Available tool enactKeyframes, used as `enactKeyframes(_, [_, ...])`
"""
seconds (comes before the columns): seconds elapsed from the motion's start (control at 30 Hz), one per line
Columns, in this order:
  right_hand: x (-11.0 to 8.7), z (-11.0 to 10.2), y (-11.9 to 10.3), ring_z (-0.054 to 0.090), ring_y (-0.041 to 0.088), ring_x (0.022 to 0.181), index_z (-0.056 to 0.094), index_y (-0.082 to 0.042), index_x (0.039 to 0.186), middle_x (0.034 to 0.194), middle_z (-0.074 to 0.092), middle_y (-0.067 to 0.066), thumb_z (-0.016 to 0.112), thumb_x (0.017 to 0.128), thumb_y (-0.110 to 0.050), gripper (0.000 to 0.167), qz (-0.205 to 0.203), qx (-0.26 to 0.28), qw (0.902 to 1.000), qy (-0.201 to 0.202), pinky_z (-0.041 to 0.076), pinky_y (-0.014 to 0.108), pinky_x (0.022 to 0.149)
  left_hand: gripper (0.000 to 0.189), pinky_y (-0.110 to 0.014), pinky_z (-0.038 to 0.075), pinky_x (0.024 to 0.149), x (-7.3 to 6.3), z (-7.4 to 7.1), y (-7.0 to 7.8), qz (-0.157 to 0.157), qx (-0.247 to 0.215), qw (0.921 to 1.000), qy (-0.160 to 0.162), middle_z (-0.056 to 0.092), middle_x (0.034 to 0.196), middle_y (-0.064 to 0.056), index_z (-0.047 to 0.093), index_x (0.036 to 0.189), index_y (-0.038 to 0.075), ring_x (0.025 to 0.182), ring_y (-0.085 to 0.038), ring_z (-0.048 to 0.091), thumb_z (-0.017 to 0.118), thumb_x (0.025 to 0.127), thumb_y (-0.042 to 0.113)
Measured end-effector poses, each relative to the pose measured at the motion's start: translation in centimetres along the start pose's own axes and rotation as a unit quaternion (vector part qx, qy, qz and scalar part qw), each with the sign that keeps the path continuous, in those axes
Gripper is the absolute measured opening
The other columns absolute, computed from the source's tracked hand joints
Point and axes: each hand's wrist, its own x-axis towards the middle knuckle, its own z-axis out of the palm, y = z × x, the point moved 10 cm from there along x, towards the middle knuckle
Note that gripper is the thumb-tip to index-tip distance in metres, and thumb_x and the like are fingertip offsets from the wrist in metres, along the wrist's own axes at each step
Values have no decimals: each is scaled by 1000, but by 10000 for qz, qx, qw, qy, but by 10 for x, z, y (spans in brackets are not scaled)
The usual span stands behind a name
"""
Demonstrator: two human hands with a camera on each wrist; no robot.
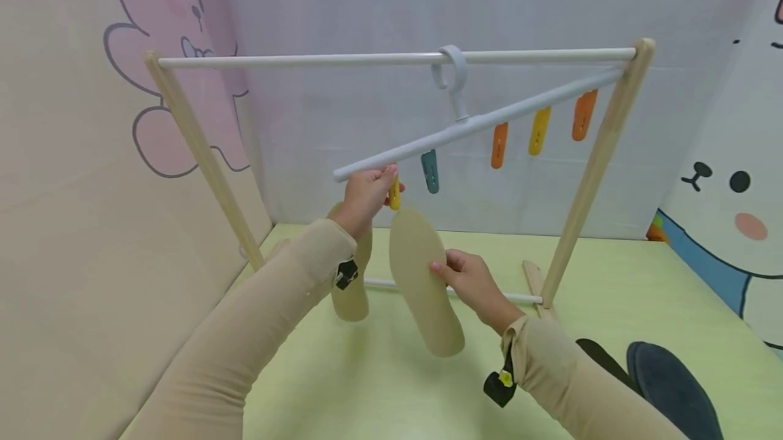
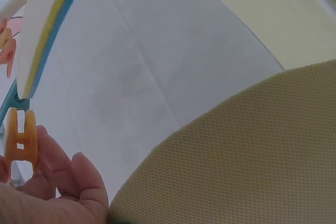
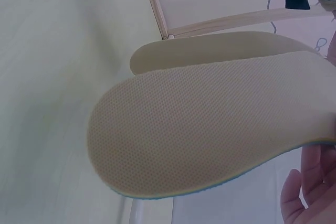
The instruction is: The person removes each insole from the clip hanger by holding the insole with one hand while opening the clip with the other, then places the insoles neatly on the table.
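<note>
My left hand [image 1: 368,198] pinches a yellow clothespin [image 1: 394,194] under the low left end of a white hanger [image 1: 465,128]. In the left wrist view the clothespin [image 2: 21,142] shows between thumb and fingers. My right hand [image 1: 474,283] holds a beige insole [image 1: 422,283] by its edge, its upper tip just below the clothespin. Blue and yellow layers show along the edge of this insole [image 3: 210,129] in the right wrist view. A second beige insole [image 1: 353,290] hangs behind my left wrist, its top partly hidden.
The hanger hooks over the top bar [image 1: 293,60] of a wood-and-white rack and slopes down to the left. A teal clothespin [image 1: 431,171], two orange ones and another yellow clothespin [image 1: 540,131] hang from it. Dark insole-shaped pieces [image 1: 669,385] lie at the lower right.
</note>
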Motion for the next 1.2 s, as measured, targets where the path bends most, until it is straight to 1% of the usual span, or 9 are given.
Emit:
enactKeyframes(0.13, [-2, -7, 4, 58, 13, 76, 63, 11, 101, 88, 68, 13, 60, 95, -7, 20, 16, -61, 10000, 65, 49, 33, 73, 31, -27, 44, 72, 0, 3, -1, 118, -40, 9999, -31, 60, 89, -9, 63, 106, -4, 81, -17, 56, 52, 101, 24])
enactKeyframes(0.23, [-3, -12, 8, 59, 13, 77, 63, 11, 102, 89, 68, 12, 60, 95, -7, 20, 39, -110, 9999, 65, 50, 35, 75, 32, -26, 43, 68, 1, 1, -3, 172, 6, 9998, 115, 60, 83, -7, 64, 99, -3, 73, -15, 53, 53, 100, 26])
enactKeyframes(0.4, [-5, -22, 16, 59, 12, 77, 64, 11, 103, 90, 69, 12, 60, 94, -7, 20, 41, -202, 9997, 133, 49, 33, 73, 38, -29, 41, 60, 2, -10, -8, 183, 410, 9986, 292, 61, 75, -3, 68, 91, 0, 62, -15, 55, 58, 96, 36])
enactKeyframes(0.53, [-6, -32, 20, 59, 12, 75, 64, 11, 103, 89, 69, 12, 60, 95, -7, 21, 91, -312, 9992, 229, 49, 33, 72, 42, -31, 43, 58, 2, -20, -8, 137, 695, 9968, 372, 64, 83, -5, 70, 97, 1, 64, -18, 61, 61, 93, 42])
enactKeyframes(0.63, [-6, -41, 23, 57, 12, 73, 63, 12, 100, 86, 68, 12, 60, 94, -7, 20, 141, -387, 9985, 360, 48, 31, 70, 44, -31, 43, 58, 5, -25, -7, 104, 727, 9961, 491, 68, 98, -8, 70, 109, 3, 66, -17, 63, 64, 91, 42])
enactKeyframes(0.77, [-7, -49, 25, 56, 12, 73, 63, 12, 100, 86, 68, 12, 61, 94, -8, 20, 188, -472, 9977, 459, 48, 31, 70, 47, -32, 45, 62, 8, -28, -6, 44, 742, 9957, 551, 68, 110, -10, 67, 118, 4, 68, -15, 63, 66, 90, 41])
enactKeyframes(0.9, [-8, -53, 26, 57, 12, 75, 63, 11, 102, 89, 68, 15, 61, 95, -9, 22, 179, -601, 9972, 413, 49, 33, 71, 45, -31, 46, 64, 9, -27, -5, -36, 831, 9957, 419, 66, 114, -11, 64, 123, 3, 75, -16, 64, 63, 93, 37])
enactKeyframes(1.0, [-10, -61, 29, 58, 13, 75, 63, 12, 103, 90, 68, 15, 61, 95, -10, 23, 167, -764, 9961, 420, 48, 30, 71, 41, -26, 46, 63, 10, -27, -3, -20, 736, 9966, 380, 65, 115, -15, 62, 124, 1, 77, -18, 63, 59, 96, 31])
enactKeyframes(1.2, [-16, -84, 43, 55, 12, 74, 62, 12, 101, 86, 68, 10, 60, 95, -10, 23, 343, -869, 9938, 601, 47, 29, 70, 39, -20, 48, 62, 12, -28, -2, -35, 452, 9973, 578, 65, 114, -17, 64, 119, -5, 80, -19, 60, 62, 95, 25])
